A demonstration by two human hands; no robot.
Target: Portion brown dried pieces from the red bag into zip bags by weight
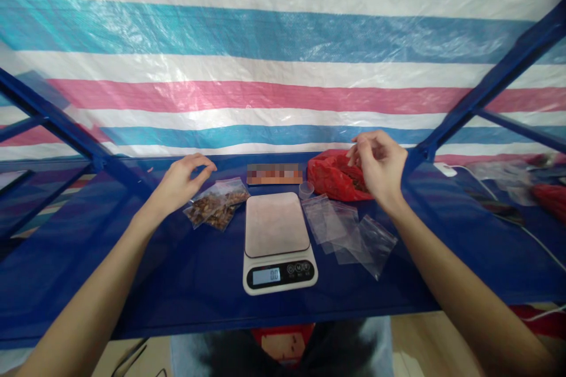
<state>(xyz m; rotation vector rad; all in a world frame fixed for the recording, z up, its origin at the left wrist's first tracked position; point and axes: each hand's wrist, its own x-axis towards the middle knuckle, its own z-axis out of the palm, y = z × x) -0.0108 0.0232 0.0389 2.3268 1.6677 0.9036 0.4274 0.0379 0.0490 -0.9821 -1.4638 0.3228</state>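
My left hand [189, 181] hovers over small clear zip bags [216, 206] filled with brown pieces; its thumb and fingers are apart, with nothing between them. My right hand [379, 166] is raised over a red plastic bag [329, 179] that stands open with brown contents inside. Its fingers are curled in with the thumb close to the fingertips, and whatever they may hold is too small to make out. Between the hands lies a white kitchen scale [277, 227], its platform bare and its display reading 0.0. Several flat, unfilled clear zip bags [347, 230] overlap right of the scale.
Behind the scale are a small clear cup [306, 190] and an orange box [274, 175] with a blurred face. Blue metal braces [460, 97] flank the blue tabletop [186, 294]. A white cable [528, 230] and more plastic bags [508, 177] lie far right. Striped sheeting [265, 94] hangs behind.
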